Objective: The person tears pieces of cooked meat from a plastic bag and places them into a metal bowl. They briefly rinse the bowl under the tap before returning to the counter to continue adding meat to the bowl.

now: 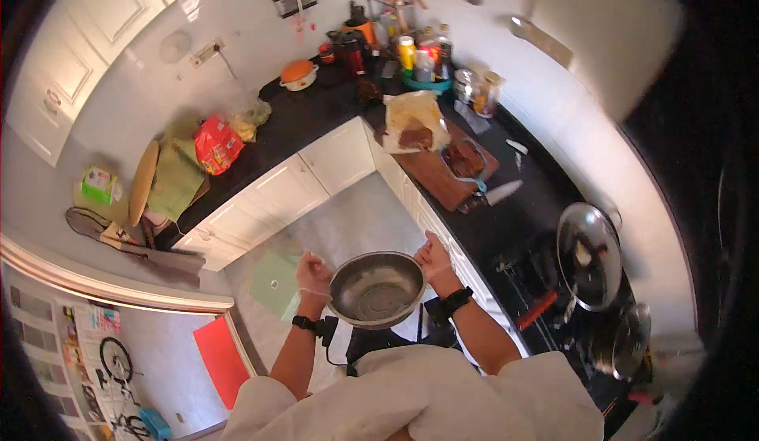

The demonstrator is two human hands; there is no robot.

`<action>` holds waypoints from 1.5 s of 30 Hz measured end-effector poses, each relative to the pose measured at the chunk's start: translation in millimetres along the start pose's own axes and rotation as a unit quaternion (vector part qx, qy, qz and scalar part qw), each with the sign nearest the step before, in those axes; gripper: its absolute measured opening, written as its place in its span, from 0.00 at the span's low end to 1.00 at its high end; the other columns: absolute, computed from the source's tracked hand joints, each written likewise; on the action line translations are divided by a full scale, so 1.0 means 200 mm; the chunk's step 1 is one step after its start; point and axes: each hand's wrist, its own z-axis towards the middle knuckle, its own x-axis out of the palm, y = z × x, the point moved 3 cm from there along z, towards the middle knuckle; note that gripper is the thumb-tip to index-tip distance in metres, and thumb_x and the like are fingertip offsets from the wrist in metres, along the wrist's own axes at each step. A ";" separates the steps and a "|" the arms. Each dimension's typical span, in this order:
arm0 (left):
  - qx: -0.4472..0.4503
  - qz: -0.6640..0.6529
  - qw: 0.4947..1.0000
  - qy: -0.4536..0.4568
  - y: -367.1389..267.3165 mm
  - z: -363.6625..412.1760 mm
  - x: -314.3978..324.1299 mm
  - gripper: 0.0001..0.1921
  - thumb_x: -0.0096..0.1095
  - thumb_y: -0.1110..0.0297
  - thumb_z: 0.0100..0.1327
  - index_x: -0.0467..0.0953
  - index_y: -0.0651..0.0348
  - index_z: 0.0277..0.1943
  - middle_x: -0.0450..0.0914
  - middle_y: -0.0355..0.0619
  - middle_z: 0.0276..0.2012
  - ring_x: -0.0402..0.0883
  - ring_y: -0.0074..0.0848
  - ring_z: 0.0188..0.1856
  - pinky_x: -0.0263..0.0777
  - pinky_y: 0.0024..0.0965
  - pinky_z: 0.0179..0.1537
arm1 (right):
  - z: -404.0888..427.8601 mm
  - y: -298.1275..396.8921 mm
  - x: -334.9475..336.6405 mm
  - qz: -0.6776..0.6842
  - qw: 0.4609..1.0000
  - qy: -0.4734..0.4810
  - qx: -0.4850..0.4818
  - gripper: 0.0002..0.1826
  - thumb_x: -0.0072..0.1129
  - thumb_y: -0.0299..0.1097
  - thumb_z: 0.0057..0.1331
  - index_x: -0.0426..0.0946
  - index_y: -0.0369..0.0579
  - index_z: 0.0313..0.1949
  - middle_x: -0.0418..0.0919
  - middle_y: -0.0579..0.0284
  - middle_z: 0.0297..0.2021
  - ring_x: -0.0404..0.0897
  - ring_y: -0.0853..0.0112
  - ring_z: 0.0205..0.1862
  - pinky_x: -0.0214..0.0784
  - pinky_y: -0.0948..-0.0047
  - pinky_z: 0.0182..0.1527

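Observation:
A round metal pan or bowl (377, 290) is held level in front of my body, over the floor. My left hand (313, 278) grips its left rim, and my right hand (434, 258) has hold of the rim at the upper right. The inside looks grey and worn, with nothing plainly in it. To the right, on the black counter, a wooden cutting board (424, 171) bears brown food on an opened wrapper (415, 112) and a blue-edged tray or bag with more brown food (465, 159). A kitchen knife (504, 192) lies across the board's near corner.
Black counters (320, 106) run along two walls. A glass lid (589, 257) leans by the stove at the right, near a red handle (536, 310). Bottles stand on a teal tray (427, 83) in the corner. A red bag (217, 144) and a green cloth (175, 180) lie on the left counter.

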 end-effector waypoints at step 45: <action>-0.029 0.468 0.882 0.050 -1.41 3.73 0.90 0.09 0.63 0.63 0.67 0.79 0.56 0.45 0.82 0.38 0.36 0.79 0.19 0.35 0.71 0.24 0.36 | 2.68 0.88 2.43 -0.388 0.891 0.018 -0.237 0.14 0.64 0.41 0.67 0.75 0.45 0.30 0.72 0.66 0.23 0.75 0.76 0.24 0.68 0.75 0.29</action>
